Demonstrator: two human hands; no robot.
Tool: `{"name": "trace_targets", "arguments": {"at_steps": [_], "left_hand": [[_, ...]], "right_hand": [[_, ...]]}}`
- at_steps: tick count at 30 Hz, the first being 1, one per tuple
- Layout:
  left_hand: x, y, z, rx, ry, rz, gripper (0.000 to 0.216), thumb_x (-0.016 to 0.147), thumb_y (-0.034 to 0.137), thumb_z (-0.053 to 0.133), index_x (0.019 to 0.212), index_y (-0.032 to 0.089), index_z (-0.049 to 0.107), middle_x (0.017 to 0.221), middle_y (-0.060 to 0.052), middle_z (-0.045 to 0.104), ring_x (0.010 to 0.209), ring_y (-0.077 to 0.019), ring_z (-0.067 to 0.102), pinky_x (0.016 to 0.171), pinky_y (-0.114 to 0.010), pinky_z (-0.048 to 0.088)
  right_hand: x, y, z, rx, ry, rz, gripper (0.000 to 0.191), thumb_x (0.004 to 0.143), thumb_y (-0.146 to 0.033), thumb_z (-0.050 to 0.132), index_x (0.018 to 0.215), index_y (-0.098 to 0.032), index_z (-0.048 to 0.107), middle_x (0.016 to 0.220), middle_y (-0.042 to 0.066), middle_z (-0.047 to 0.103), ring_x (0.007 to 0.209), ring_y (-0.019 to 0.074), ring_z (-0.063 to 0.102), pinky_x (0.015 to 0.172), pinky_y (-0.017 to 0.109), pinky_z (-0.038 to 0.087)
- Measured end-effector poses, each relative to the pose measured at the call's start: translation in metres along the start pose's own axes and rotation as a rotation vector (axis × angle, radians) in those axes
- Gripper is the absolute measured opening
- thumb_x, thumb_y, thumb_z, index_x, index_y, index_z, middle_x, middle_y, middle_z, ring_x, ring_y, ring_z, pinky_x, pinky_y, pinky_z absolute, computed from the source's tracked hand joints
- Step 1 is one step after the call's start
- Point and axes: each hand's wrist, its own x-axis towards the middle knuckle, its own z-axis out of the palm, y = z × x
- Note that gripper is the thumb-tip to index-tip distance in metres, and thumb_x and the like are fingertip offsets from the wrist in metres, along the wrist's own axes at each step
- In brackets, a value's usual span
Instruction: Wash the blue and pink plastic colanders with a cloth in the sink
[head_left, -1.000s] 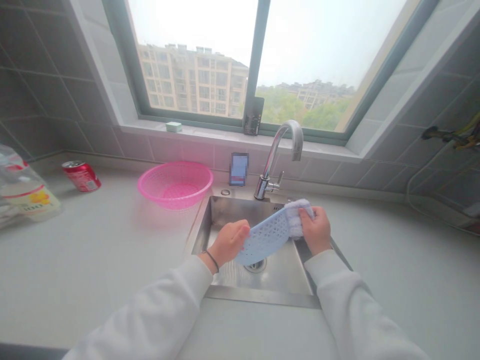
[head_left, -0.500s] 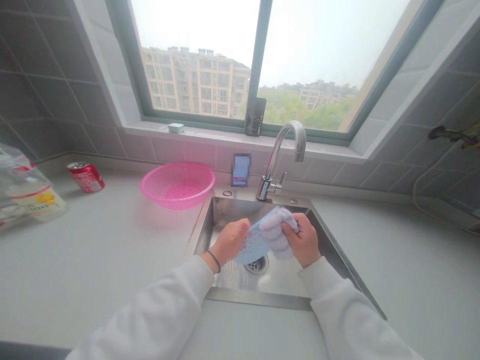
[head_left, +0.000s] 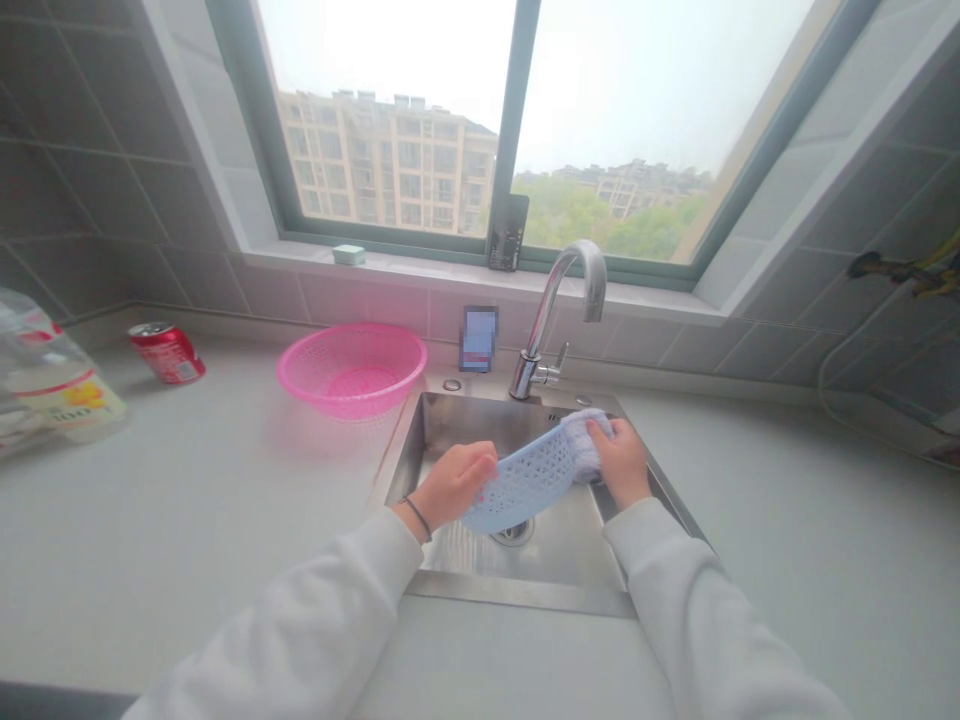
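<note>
My left hand (head_left: 454, 487) grips the near edge of a pale blue perforated plastic basket (head_left: 525, 482), held tilted over the steel sink (head_left: 517, 596). My right hand (head_left: 622, 462) presses a white-lilac folded cloth (head_left: 583, 445) onto the basket's far right end. The cloth hides that end of the basket. Below the basket lies the sink drain (head_left: 513, 532), partly covered from my view. Both hands stay above the sink basin, apart from its walls.
A chrome faucet (head_left: 553, 320) rises behind the sink. A pink mesh basket (head_left: 351, 370) stands to the sink's left, with a red can (head_left: 166, 352) and a plastic bag (head_left: 45, 375) farther left. A blurred rectangular object (head_left: 479, 339) leans on the wall tiles.
My right hand has slid the cloth rightward along the basket, uncovering more of its holes. The basket has turned slightly, and its surface looks flatter toward the view.
</note>
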Motion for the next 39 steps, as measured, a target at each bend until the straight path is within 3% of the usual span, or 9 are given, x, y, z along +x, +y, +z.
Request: {"name": "trace_targets", "arguments": {"at_steps": [9, 24, 39], "left_hand": [[0.001, -0.005, 0.001, -0.021, 0.035, -0.084, 0.058, 0.084, 0.074, 0.043, 0.064, 0.019, 0.041, 0.056, 0.006, 0.038, 0.046, -0.0092, 0.046, 0.044, -0.022, 0.033], [0.003, -0.008, 0.001, 0.092, 0.052, -0.088, 0.046, 0.090, 0.057, 0.044, 0.063, 0.020, 0.038, 0.055, 0.006, 0.038, 0.046, -0.0097, 0.047, 0.047, -0.023, 0.029], [0.005, -0.008, 0.003, 0.176, 0.042, -0.097, 0.042, 0.089, 0.051, 0.044, 0.061, 0.020, 0.037, 0.052, 0.006, 0.039, 0.050, -0.0102, 0.043, 0.050, -0.023, 0.026]], "right_hand": [[0.000, -0.001, -0.001, -0.046, -0.034, -0.006, 0.039, 0.077, -0.060, 0.052, 0.075, -0.021, 0.053, 0.072, 0.004, 0.062, 0.069, 0.0207, 0.055, 0.064, 0.030, 0.036], [-0.004, -0.010, -0.002, -0.063, -0.028, 0.015, 0.039, 0.075, -0.061, 0.052, 0.073, -0.022, 0.052, 0.069, 0.004, 0.062, 0.068, 0.0215, 0.056, 0.062, 0.030, 0.037], [-0.004, -0.007, 0.002, -0.070, -0.025, 0.002, 0.037, 0.077, -0.059, 0.054, 0.076, -0.021, 0.053, 0.072, 0.005, 0.063, 0.070, 0.0218, 0.056, 0.064, 0.031, 0.038]]}}
